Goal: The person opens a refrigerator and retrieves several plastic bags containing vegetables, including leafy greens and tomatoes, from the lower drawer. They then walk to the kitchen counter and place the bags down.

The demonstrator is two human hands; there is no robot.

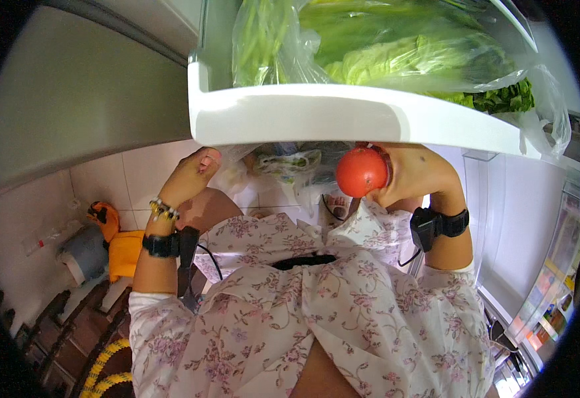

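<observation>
A red tomato (362, 172) is in my right hand (409, 171), below the white front edge of a refrigerator shelf or drawer (300, 114). The fingers curl behind the tomato, partly hidden. My left hand (198, 169) is raised near the left corner of that edge, its fingers bent; whether it pinches the clear plastic beside it cannot be told. Above the white edge, leafy greens (419, 54) lie in clear plastic bags. Lower down, between my hands, plastic bags with produce (290, 166) are partly hidden.
A refrigerator door (91, 89) spans the upper left. Door shelves (544, 298) with containers stand at the right. On the left are an orange object (126, 253), a grey container (86, 253) and a yellow braided loop (103, 365). White tiles (103, 184) lie beyond.
</observation>
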